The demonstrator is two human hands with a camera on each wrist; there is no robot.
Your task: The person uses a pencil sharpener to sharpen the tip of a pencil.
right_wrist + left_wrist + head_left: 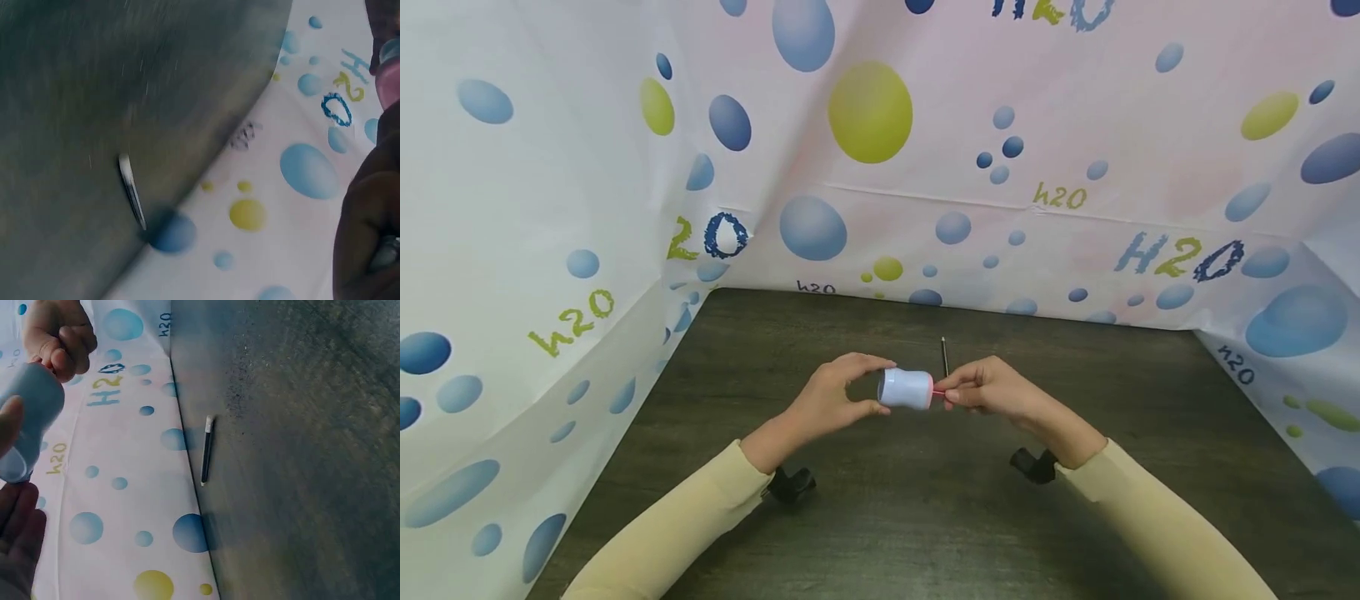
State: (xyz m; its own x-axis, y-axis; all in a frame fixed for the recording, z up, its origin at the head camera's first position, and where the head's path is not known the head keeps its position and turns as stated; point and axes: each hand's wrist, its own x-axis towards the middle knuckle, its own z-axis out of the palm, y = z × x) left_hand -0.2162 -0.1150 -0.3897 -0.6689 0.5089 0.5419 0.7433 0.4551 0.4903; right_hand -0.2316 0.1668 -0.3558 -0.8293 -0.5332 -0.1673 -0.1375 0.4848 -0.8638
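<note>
In the head view a light blue, waisted pencil sharpener [906, 389] with a pink end lies sideways above the dark table. My left hand [823, 396] grips its outer end between thumb and fingers. From the pink end juts a thin red pencil [938, 393], pinched by the fingertips of my right hand [996, 387]; the rest of it is hidden. The left wrist view shows the sharpener [37, 400] at the left edge, and the right wrist view only a bit of its pink end. A slim black pencil [945, 357] rests on the table behind both hands.
The dark wooden table [760, 333] meets a white curtain [925, 183] printed with blue and green spots at its back and sides. Dark specks [239, 369] are scattered on the tabletop in the left wrist view. Black camera mounts [792, 483] hang beneath both wrists.
</note>
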